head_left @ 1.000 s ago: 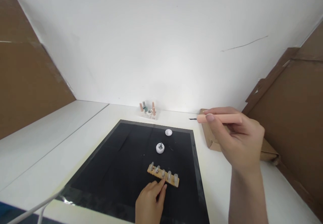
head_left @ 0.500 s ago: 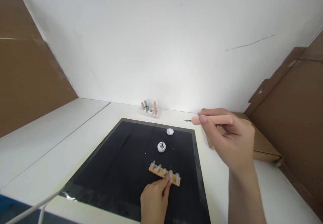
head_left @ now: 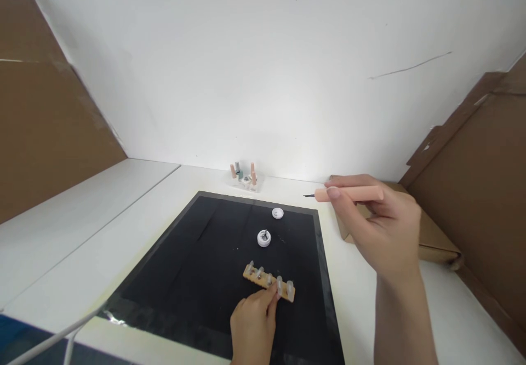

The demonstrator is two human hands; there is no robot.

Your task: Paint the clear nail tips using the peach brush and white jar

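My right hand [head_left: 388, 228] is closed around the peach handle of a nail polish brush [head_left: 351, 193], raised right of the black mat. The brush's thin dark tip points left, apart from everything else. Low on the mat, my left hand [head_left: 252, 321] pinches the front of a light wooden nail tip stand [head_left: 259, 279]. Several clear false nails [head_left: 290, 288] stand along it, and my fingertips are beside the second one from the right. Beyond the stand is a small open white jar [head_left: 263, 238] with something silvery in it. A round white lid [head_left: 278, 213] lies farther back.
A black mat [head_left: 193, 261] covers the middle of the white table [head_left: 135, 189]. Against the wall, a clear tray [head_left: 242, 186] holds several small bottles. A cardboard box [head_left: 438, 239] sits behind my right hand. A white cable [head_left: 53, 340] crosses the front left corner.
My right hand with the brush has shifted very slightly right in the picture. My left hand keeps its hold on the stand; the view itself has moved a little.
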